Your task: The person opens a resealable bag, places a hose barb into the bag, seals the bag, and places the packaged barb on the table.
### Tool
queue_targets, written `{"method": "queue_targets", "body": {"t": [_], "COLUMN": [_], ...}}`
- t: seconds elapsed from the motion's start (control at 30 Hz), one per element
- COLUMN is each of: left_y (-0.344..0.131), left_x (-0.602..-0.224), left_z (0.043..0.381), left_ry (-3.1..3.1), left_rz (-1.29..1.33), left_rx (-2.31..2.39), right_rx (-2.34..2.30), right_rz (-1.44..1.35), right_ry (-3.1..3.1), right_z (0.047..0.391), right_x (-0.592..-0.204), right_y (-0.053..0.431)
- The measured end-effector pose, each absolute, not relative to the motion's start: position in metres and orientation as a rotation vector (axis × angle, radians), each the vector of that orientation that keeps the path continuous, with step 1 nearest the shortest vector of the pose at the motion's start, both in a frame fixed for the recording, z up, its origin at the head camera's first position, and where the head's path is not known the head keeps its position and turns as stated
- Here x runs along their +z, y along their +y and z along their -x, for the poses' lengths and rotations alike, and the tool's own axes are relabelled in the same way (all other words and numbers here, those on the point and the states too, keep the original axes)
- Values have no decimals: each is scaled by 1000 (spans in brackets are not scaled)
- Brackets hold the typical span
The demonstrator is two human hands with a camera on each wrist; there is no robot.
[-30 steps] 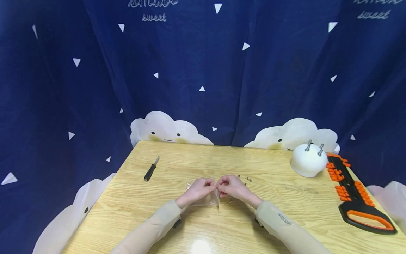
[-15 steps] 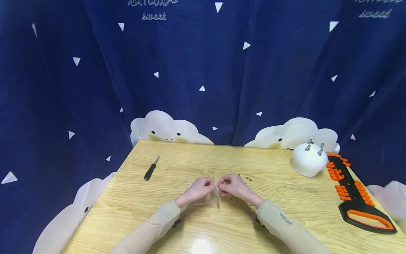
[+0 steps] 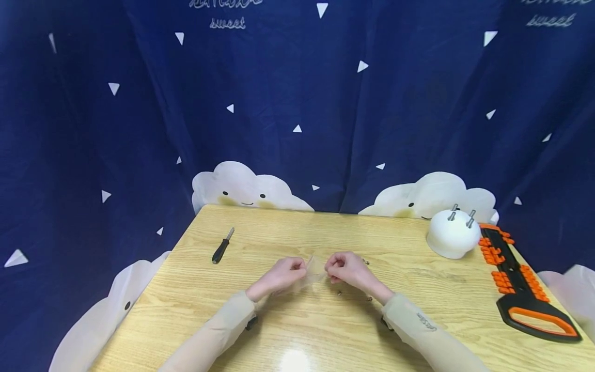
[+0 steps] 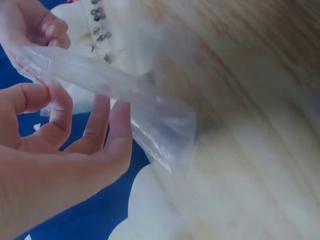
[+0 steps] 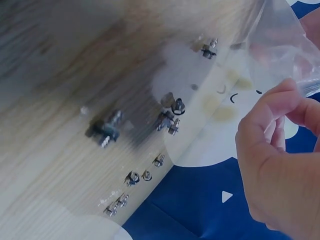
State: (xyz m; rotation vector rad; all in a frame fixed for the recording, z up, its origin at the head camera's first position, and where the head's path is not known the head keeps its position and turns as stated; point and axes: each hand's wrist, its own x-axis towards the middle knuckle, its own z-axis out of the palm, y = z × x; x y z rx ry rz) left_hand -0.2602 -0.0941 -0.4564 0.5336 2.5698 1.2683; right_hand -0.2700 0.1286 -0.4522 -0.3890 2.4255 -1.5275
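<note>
Fingers of the left hand point(image 3: 281, 274) pinch the edge of a clear plastic bag point(image 4: 120, 82) with a red line along one end, and the right hand point(image 3: 350, 271) pinches the bag's opposite side, its fingertips drawn close together. The bag spans the gap between the two hands, over a light wood-grain table point(image 3: 274, 232) with a bright glare near its front edge. Small metal screws point(image 5: 132, 178) lie scattered on the wood about the right hand. A black-handled screwdriver point(image 3: 222, 251) rests at the left; at the far right, a white rounded block point(image 3: 448, 242) with metal pegs on top stands near a black-and-orange handled rack point(image 3: 516, 279). Behind hangs a dark blue curtain point(image 3: 269, 77) printed with white triangles, smiling clouds and the word "sweet".
</note>
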Motion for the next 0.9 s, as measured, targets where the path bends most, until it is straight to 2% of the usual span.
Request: {"method": "queue_targets", "body": {"t": [0.9], "left_y": [-108], "left_x": [-444], "left_z": [254], "left_ry": [2641], "left_rz": [-521], "left_rx": [1237], "right_rx": [-1413], "right_rz": [471], "right_ry": [2464], "right_z": [270], "right_x": [-448], "right_y": [140]}}
